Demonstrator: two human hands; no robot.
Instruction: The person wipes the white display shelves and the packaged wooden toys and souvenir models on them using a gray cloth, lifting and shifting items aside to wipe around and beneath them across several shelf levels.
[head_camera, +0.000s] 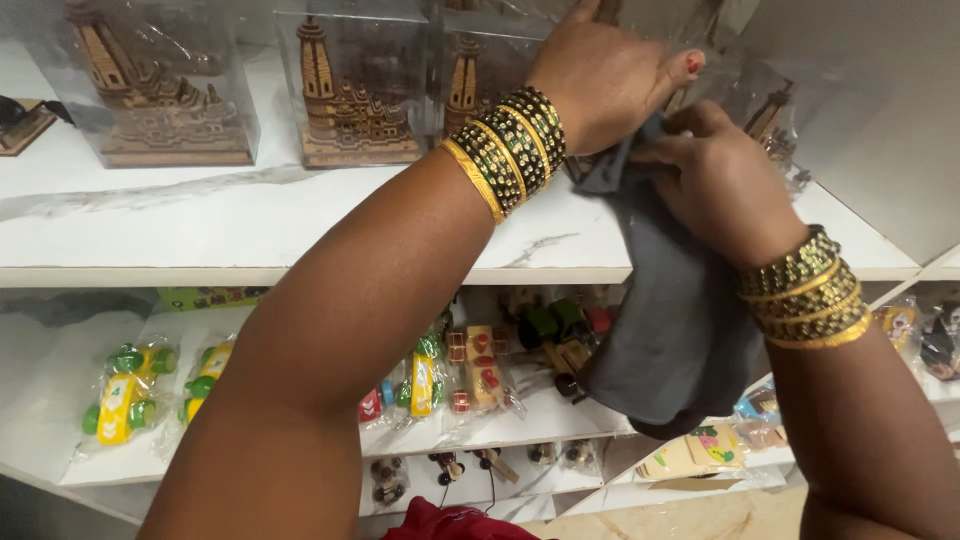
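White marble-look shelves (200, 220) fill the view, the upper one carrying carved brown wooden temple models in clear plastic boxes (355, 90) along its back. At about 1 o'clock the left hand (600, 75) lies flat, fingers spread, on top of one clear-boxed temple model (770, 120) near the shelf's right end. The right hand (715, 180), just below at 2 o'clock, is closed on a dark grey soft cloth (680, 330), bunched in its grip and pressed to that box; the rest of the cloth hangs limp over the shelf's front edge. Both wrists wear stacked gold and green bangles (510, 150). On the lower shelf, from 8 to 5 o'clock, lie small painted wooden toy vehicles in plastic wrap (130, 395), close together. Bare shelf shows in front of the boxes at 9 o'clock.
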